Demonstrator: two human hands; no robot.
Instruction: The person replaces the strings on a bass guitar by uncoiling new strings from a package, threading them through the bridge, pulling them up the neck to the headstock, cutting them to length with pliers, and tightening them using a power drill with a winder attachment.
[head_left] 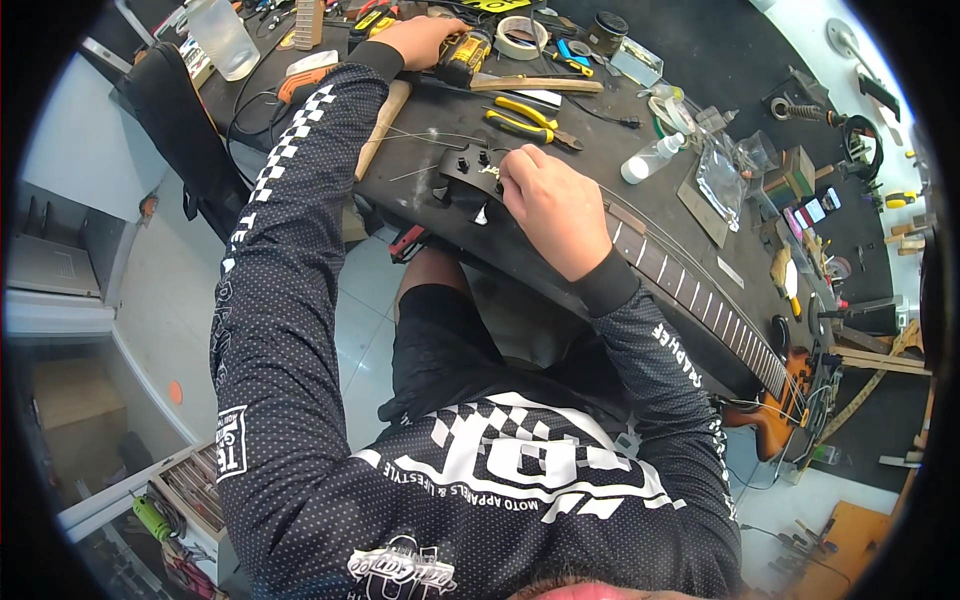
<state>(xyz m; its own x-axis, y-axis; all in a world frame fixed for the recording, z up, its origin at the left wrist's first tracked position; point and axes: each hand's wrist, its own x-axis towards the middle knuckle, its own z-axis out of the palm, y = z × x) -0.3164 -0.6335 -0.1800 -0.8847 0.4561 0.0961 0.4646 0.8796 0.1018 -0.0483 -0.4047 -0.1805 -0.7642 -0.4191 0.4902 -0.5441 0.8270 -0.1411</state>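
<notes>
A bass guitar lies across the workbench, its dark fretted neck (690, 290) running down to an orange-brown body (775, 425) at the right. My right hand (555, 205) is closed over its black headstock (462, 172), near the nut; the fingertips are partly hidden. Loose string ends (425, 138) stick out past the tuning posts. Farther back, my left hand (422, 42) is closed over a yellow and black cordless drill (462, 58), the fingers partly out of sight behind it. Yellow-handled pliers (525, 120) lie between the two hands.
A wooden strip (535, 85) and tape roll (522, 38) lie near the drill. A white bottle (650, 158) and clear plastic bag (718, 170) lie beyond the neck. A black padded bag (180, 130) leans against the bench's left end; an orange-handled tool (305, 82) lies nearby.
</notes>
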